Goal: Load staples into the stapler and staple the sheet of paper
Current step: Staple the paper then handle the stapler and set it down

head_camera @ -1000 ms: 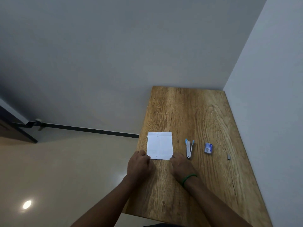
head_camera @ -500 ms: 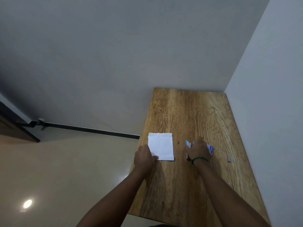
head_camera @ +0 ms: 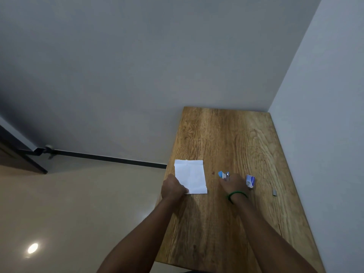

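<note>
A white folded sheet of paper (head_camera: 190,175) lies near the left edge of the wooden table (head_camera: 224,134). My left hand (head_camera: 171,187) rests on the sheet's near left corner, fingers curled on it. To the right, my right hand (head_camera: 234,184), with a green band on the wrist, covers the blue and silver stapler (head_camera: 223,174); only the stapler's far end shows. A small blue and white staple box (head_camera: 250,181) lies just right of that hand. A short grey strip of staples (head_camera: 274,192) sits further right.
The table stands in a corner, with a white wall (head_camera: 325,115) along its right side and a grey wall behind. Tan floor (head_camera: 78,194) drops away past the table's left edge, close to the paper.
My right hand moved from the paper's near right corner over to the stapler and now covers it. The left hand stayed at the paper's corner.
</note>
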